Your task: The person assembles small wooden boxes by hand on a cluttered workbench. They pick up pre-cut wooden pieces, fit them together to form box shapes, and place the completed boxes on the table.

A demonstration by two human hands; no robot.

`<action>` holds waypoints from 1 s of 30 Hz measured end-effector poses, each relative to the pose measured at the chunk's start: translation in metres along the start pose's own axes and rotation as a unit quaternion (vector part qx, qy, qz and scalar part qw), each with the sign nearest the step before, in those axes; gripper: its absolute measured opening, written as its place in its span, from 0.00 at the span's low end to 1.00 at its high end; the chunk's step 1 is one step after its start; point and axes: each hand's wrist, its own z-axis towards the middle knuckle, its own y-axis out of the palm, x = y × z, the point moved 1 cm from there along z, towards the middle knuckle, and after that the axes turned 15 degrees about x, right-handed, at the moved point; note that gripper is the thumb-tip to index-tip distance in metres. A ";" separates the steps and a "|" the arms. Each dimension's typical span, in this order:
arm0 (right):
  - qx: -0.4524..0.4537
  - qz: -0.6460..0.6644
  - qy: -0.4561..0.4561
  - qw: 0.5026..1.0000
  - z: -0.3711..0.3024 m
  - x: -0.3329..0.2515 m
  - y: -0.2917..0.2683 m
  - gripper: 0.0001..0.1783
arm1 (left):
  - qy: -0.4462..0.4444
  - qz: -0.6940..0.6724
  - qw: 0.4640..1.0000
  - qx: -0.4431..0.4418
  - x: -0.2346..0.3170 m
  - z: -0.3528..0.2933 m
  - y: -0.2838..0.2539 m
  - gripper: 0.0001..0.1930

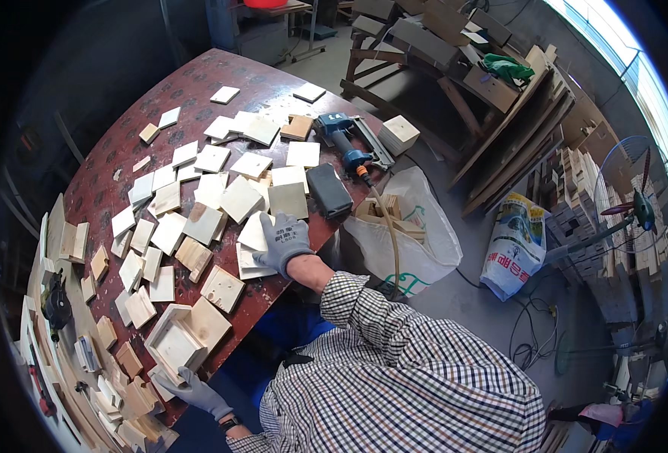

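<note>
My left hand, in a grey glove, grips the near end of a small open wooden box at the table's front edge. The box has low side walls and leans beside a flat wooden board. My right hand, gloved too, reaches over the pale wooden pieces at the table's right edge. Its fingers are spread across a light square wooden block, and another wooden block lies by the thumb. What is under the palm stays hidden.
Many wooden blocks cover the dark red table. A blue nail gun with a hose and a black box lie at its right. A white sack holding wood stands beside the table. A fan is far right.
</note>
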 end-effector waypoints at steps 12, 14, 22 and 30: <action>0.061 0.106 -0.153 0.981 -0.004 0.010 0.003 0.52 | -0.018 0.067 0.998 0.011 -0.047 -0.003 -0.004 0.28; 0.068 0.043 -0.187 0.979 -0.009 0.014 0.015 0.46 | 0.025 0.098 0.995 0.013 -0.058 0.004 -0.013 0.27; -0.002 0.009 -0.170 0.985 -0.014 0.015 -0.012 0.55 | 0.021 0.069 0.997 0.032 -0.041 -0.005 -0.005 0.21; 0.034 0.071 -0.134 0.988 -0.017 0.040 0.004 0.54 | -0.039 0.096 0.994 -0.016 -0.064 -0.002 -0.016 0.24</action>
